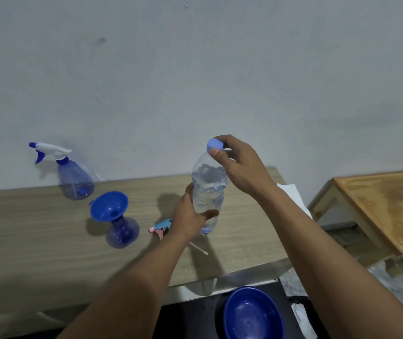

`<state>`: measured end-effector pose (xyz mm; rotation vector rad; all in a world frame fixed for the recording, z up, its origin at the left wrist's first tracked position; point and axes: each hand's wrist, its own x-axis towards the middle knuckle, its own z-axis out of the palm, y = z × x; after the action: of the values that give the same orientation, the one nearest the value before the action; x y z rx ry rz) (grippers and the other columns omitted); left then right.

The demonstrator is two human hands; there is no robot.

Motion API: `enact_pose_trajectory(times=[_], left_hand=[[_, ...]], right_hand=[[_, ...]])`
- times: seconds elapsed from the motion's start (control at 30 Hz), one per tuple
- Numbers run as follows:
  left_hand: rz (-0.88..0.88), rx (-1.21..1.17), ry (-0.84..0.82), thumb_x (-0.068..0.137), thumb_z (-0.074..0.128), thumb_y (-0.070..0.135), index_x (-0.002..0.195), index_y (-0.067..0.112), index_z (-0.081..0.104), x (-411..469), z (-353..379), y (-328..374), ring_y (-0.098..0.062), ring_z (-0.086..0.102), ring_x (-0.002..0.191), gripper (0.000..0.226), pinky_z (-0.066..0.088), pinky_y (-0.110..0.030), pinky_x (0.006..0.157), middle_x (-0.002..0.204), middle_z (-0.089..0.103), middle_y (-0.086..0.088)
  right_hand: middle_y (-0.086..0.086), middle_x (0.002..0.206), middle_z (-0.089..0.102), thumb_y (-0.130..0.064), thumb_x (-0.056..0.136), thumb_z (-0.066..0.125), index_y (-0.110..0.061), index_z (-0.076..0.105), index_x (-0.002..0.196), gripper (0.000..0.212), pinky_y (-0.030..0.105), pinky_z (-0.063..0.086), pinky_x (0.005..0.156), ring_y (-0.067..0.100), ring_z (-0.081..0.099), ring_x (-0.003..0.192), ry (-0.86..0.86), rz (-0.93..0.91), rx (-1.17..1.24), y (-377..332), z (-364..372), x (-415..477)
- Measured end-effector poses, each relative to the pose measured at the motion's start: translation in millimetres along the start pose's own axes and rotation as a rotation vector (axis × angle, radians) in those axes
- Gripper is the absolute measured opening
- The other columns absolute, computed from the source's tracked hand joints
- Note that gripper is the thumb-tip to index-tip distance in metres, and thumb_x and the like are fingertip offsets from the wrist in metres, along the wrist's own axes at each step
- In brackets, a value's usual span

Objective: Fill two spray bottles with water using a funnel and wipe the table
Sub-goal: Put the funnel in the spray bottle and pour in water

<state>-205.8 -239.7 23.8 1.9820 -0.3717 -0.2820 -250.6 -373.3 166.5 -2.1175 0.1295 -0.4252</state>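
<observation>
While no label or writing could be read anywhere, a capped spray bottle (74, 178) stood far left of the water bottle (207, 192); nearer stood a funnel (108, 205) in the second bottle (122, 232). The left hand (192, 216) wrapped the water bottle's body; the right hand (239, 165) pinched its cap (214, 144).

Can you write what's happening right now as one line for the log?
left hand: holds water bottle | right hand: grips cap | funnel: in open spray bottle | other spray bottle: capped
</observation>
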Motion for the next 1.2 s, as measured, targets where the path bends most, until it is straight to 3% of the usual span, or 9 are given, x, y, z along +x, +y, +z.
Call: enact_pose_trajectory(times=[0.2,0.37,0.53,0.63,0.73,0.9,1.0,1.1,1.2], left_hand=[[0.048,-0.044,0.007,0.06,0.082,0.061,0.132,0.033,0.04,-1.5,-3.0,10.0,-0.015,0.061,0.112,0.089,0.055,-0.041,0.094,0.125,0.06,0.008],[0.054,-0.093,0.057,0.073,0.083,0.044,0.121,0.032,0.051,4.8,-7.7,15.2,-0.013,0.064,0.103,0.059,0.054,-0.037,0.089,0.113,0.066,0.011],[0.05,-0.111,0.038,0.074,0.082,0.046,0.124,0.034,0.053,6.0,-7.7,14.7,-0.009,0.063,0.103,0.059,0.053,-0.033,0.09,0.114,0.067,0.015],[0.052,-0.115,0.042,0.072,0.082,0.049,0.122,0.036,0.054,7.1,-8.5,11.4,-0.007,0.065,0.101,0.059,0.055,-0.038,0.091,0.111,0.069,0.016],[0.048,-0.112,0.037,0.073,0.081,0.048,0.123,0.037,0.053,7.6,-8.5,12.5,-0.008,0.064,0.101,0.058,0.055,-0.038,0.091,0.112,0.068,0.016],[0.06,-0.125,0.04,0.075,0.082,0.045,0.121,0.038,0.053,7.8,-7.0,15.1,-0.009,0.064,0.102,0.055,0.054,-0.033,0.089,0.111,0.068,0.016],[0.054,-0.127,0.044,0.075,0.082,0.045,0.119,0.04,0.052,8.2,-7.3,15.3,-0.007,0.064,0.101,0.054,0.053,-0.032,0.089,0.11,0.067,0.017],[0.052,-0.131,0.043,0.076,0.081,0.044,0.124,0.035,0.052,8.0,-7.6,17.1,-0.009,0.063,0.103,0.057,0.051,-0.028,0.087,0.113,0.067,0.015],[0.053,-0.132,0.051,0.076,0.082,0.043,0.124,0.034,0.053,7.2,-8.5,16.7,-0.009,0.065,0.102,0.057,0.049,-0.025,0.083,0.113,0.069,0.013]], right_hand=[[-0.012,0.106,0.066,-0.04,0.094,0.066,-0.024,0.053,0.109,0.025,0.023,0.047,0.075,0.01,0.066,0.101,0.049,0.027,0.021,-4.3,7.6,3.6],[-0.017,0.104,0.065,-0.032,0.099,0.061,-0.024,0.058,0.115,0.018,0.008,0.042,0.074,-0.004,0.063,0.092,0.042,0.002,0.026,-3.6,5.1,2.8],[-0.008,0.106,0.071,-0.041,0.091,0.07,-0.024,0.058,0.116,0.033,0.023,0.051,0.082,0.006,0.067,0.099,0.088,0.042,0.052,-1.4,7.3,7.5],[-0.01,0.104,0.072,-0.033,0.092,0.071,-0.019,0.064,0.111,0.024,0.022,0.052,0.084,0.005,0.068,0.098,0.07,0.016,0.064,-1.5,5.3,8.4],[-0.01,0.111,0.072,-0.032,0.096,0.066,-0.021,0.064,0.121,0.028,0.022,0.05,0.09,0.001,0.067,0.104,-0.007,0.01,0.079,-2.9,-2.7,8.6],[-0.006,0.1,0.074,-0.039,0.089,0.074,-0.022,0.058,0.105,0.029,0.026,0.054,0.082,0.008,0.07,0.096,0.046,0.05,0.074,0.4,-1.0,10.8],[-0.011,0.108,0.072,-0.033,0.095,0.067,-0.021,0.062,0.111,0.021,0.02,0.049,0.084,0.003,0.067,0.102,0.017,0.025,0.058,-2.3,-3.9,11.7],[-0.01,0.113,0.07,-0.035,0.098,0.062,-0.024,0.061,0.124,0.028,0.025,0.052,0.09,0.004,0.065,0.106,-0.017,0.019,0.044,-2.2,-2.5,12.4],[-0.008,0.103,0.072,-0.04,0.092,0.069,-0.026,0.059,0.117,0.03,0.024,0.05,0.08,0.005,0.067,0.095,0.033,0.03,0.06,-2.7,2.3,13.2]])
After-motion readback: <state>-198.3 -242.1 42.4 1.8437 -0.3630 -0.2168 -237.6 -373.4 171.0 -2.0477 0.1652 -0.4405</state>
